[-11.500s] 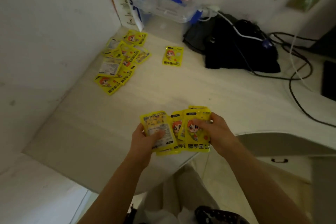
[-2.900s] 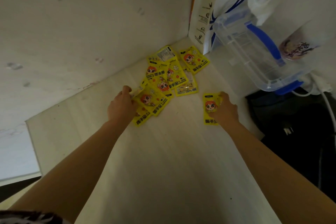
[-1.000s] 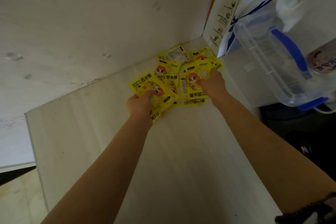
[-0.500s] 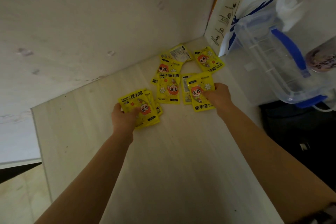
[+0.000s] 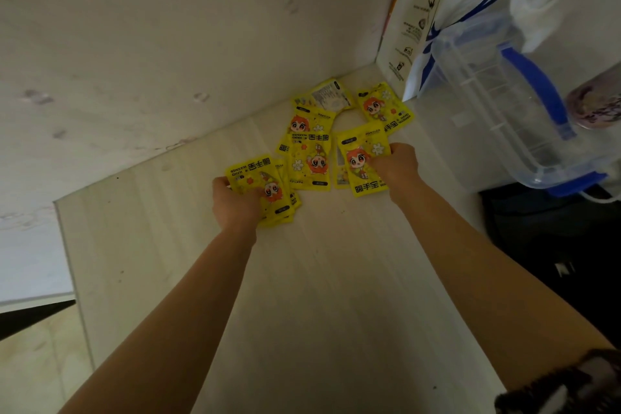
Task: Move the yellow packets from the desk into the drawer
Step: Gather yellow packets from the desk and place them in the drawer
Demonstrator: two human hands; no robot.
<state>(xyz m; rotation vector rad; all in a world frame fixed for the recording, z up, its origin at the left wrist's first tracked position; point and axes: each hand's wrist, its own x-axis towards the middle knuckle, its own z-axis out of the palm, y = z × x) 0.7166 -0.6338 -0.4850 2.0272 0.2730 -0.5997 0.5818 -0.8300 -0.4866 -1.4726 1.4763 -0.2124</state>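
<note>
Several yellow hand-warmer packets lie in the far corner of the pale desk (image 5: 329,279). My left hand (image 5: 235,205) grips a small stack of packets (image 5: 258,185) at its left side. My right hand (image 5: 396,168) pinches one packet (image 5: 361,161) by its right edge. More packets stay flat between and behind my hands: one (image 5: 311,161) in the middle, one (image 5: 383,107) near the paper bag, one face down (image 5: 331,96) at the wall. No drawer is in view.
The wall (image 5: 168,44) closes the desk on the left and back. A white coffee paper bag (image 5: 437,10) stands in the corner. A clear plastic box with blue handle (image 5: 510,94) sits at right, a dark bag (image 5: 554,245) below it. The desk's left edge (image 5: 72,262) drops to the floor.
Since a second ago my left hand has drawn its stack back and left from the pile. My right hand has pulled its packet slightly toward me. The rest of the pile lies still.
</note>
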